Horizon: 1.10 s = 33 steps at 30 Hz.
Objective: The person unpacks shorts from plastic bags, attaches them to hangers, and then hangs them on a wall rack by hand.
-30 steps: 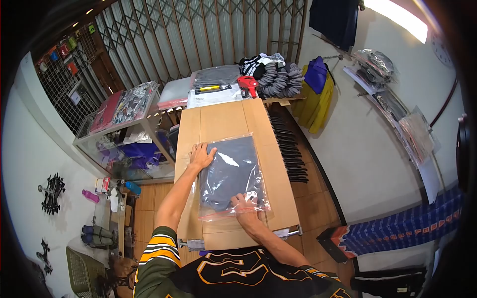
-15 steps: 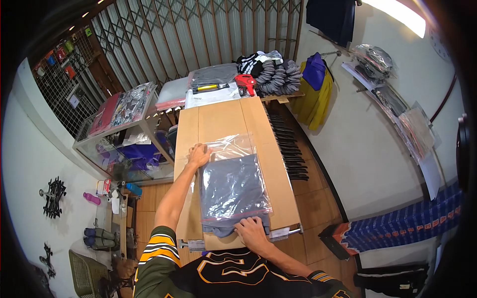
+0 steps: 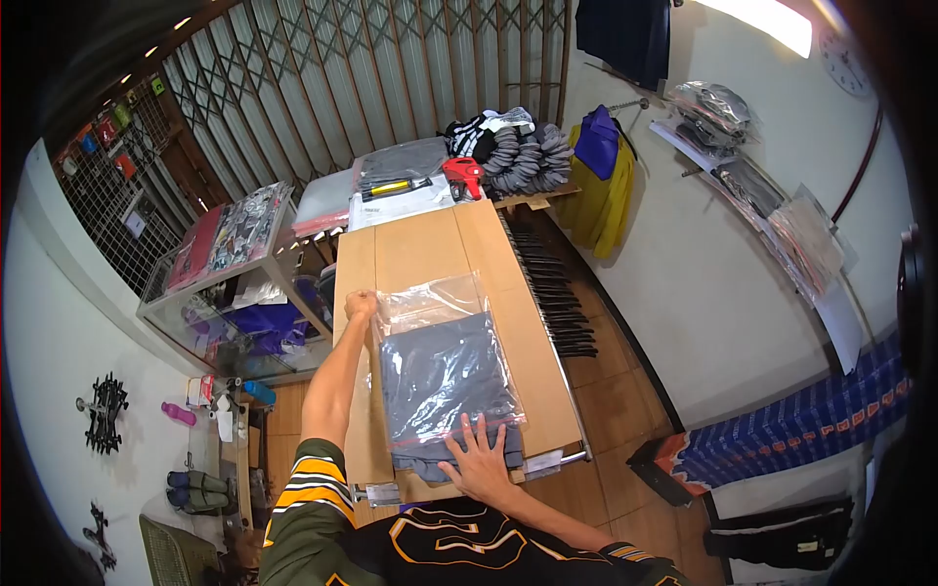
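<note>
A folded grey garment [image 3: 440,366] lies inside a clear plastic bag [image 3: 430,301] on the cardboard-topped table [image 3: 420,239]. The garment's lower edge sticks out of the bag at the near end, past a reddish strip. My left hand [image 3: 362,305] is closed at the bag's far left corner, its fingers pinching the plastic edge. My right hand [image 3: 479,464] lies spread, palm down, on the garment and the near edge of the bag.
Beyond the cardboard are a red tool [image 3: 463,178], a yellow-and-black cutter [image 3: 396,188], plastic-wrapped packs and a pile of grey bundles [image 3: 528,161]. Black hangers [image 3: 557,293] line the table's right side. A glass case [image 3: 244,313] stands at the left.
My left hand has moved left and closed at the bag's corner. My right hand has gone from bent fingers at the near edge to lying spread on it. The view has shifted slightly.
</note>
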Each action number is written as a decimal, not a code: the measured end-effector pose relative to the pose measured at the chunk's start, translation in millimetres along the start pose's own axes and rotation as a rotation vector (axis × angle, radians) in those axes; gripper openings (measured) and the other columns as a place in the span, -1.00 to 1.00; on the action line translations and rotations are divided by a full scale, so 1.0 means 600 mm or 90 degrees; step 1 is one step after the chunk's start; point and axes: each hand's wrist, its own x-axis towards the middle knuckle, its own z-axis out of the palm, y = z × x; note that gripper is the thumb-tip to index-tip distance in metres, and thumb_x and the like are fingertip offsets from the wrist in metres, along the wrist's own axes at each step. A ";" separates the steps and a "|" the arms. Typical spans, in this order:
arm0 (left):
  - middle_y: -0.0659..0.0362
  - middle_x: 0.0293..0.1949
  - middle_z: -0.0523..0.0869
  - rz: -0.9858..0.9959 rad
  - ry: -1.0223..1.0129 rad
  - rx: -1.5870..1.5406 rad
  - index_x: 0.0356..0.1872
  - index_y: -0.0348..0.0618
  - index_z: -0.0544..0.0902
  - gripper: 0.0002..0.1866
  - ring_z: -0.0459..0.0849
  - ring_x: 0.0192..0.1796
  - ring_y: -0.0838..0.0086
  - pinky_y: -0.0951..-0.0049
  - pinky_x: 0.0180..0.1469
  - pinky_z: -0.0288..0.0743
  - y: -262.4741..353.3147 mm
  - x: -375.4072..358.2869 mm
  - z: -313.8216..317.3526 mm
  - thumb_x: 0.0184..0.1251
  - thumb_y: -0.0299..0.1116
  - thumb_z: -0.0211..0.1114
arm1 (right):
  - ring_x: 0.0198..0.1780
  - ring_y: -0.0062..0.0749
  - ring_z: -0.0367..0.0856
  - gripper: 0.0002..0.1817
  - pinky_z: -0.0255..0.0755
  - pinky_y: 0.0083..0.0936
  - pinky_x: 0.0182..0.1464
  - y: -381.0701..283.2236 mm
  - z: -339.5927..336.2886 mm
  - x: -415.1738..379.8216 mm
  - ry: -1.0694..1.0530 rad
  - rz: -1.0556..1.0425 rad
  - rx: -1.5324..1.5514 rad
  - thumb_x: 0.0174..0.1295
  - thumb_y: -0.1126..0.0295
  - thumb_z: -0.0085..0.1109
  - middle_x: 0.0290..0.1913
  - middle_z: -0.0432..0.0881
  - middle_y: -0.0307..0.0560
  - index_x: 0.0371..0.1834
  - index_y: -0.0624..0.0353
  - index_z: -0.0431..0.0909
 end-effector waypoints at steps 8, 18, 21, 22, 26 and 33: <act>0.25 -0.44 0.70 0.009 -0.158 -0.426 -0.23 -0.18 0.72 -0.78 0.58 -0.49 0.62 0.55 -0.44 0.42 0.102 0.037 -0.062 0.42 -0.23 0.28 | 0.52 0.30 0.03 -0.33 -0.19 0.56 0.34 -0.003 -0.006 -0.002 -0.034 0.004 -0.042 0.32 -0.12 0.06 0.52 0.14 0.19 0.46 -0.13 0.34; 0.30 -0.34 0.69 0.229 -0.147 -0.575 -0.14 -0.18 0.69 -0.80 0.60 -0.40 0.65 0.60 -0.36 0.48 0.336 0.026 -0.218 0.45 -0.25 0.29 | 0.53 0.27 0.02 -0.32 -0.24 0.53 0.36 -0.003 0.001 0.000 -0.012 0.005 -0.040 0.28 -0.11 0.12 0.53 0.15 0.16 0.46 -0.21 0.33; 0.31 -0.32 0.70 0.264 -0.118 -0.698 -0.10 -0.19 0.67 -0.80 0.71 -0.28 0.58 0.59 -0.31 0.57 0.387 -0.022 -0.273 0.46 -0.28 0.28 | 0.53 0.27 0.02 -0.31 -0.24 0.53 0.37 -0.005 -0.002 0.000 -0.016 0.007 -0.043 0.26 -0.11 0.14 0.53 0.15 0.16 0.46 -0.20 0.32; 0.31 -0.30 0.71 0.267 -0.098 -0.713 -0.13 -0.18 0.67 -0.83 0.75 -0.22 0.53 0.59 -0.29 0.61 0.394 -0.023 -0.295 0.46 -0.30 0.27 | 0.53 0.27 0.02 -0.30 -0.24 0.53 0.37 -0.007 -0.001 0.000 -0.014 0.009 -0.049 0.26 -0.11 0.15 0.53 0.15 0.16 0.46 -0.20 0.32; 0.24 -0.27 0.73 0.329 -0.058 -0.769 -0.16 -0.21 0.65 -0.79 0.79 -0.21 0.44 0.56 -0.31 0.66 0.393 -0.053 -0.408 0.48 -0.25 0.25 | 0.54 0.29 0.00 -0.29 -0.28 0.50 0.39 -0.012 -0.002 0.000 -0.003 0.015 -0.051 0.23 -0.15 0.17 0.52 0.16 0.18 0.43 -0.17 0.37; 0.09 -0.11 0.77 0.505 -0.063 -0.570 -0.09 -0.18 0.55 -0.78 0.80 -0.18 0.44 0.64 -0.25 0.59 0.231 -0.242 -0.648 0.56 -0.22 0.13 | 0.51 0.22 0.11 -0.30 -0.25 0.48 0.39 -0.083 -0.015 0.024 -0.026 0.117 0.058 0.26 -0.13 0.17 0.44 0.30 0.23 0.34 0.11 0.43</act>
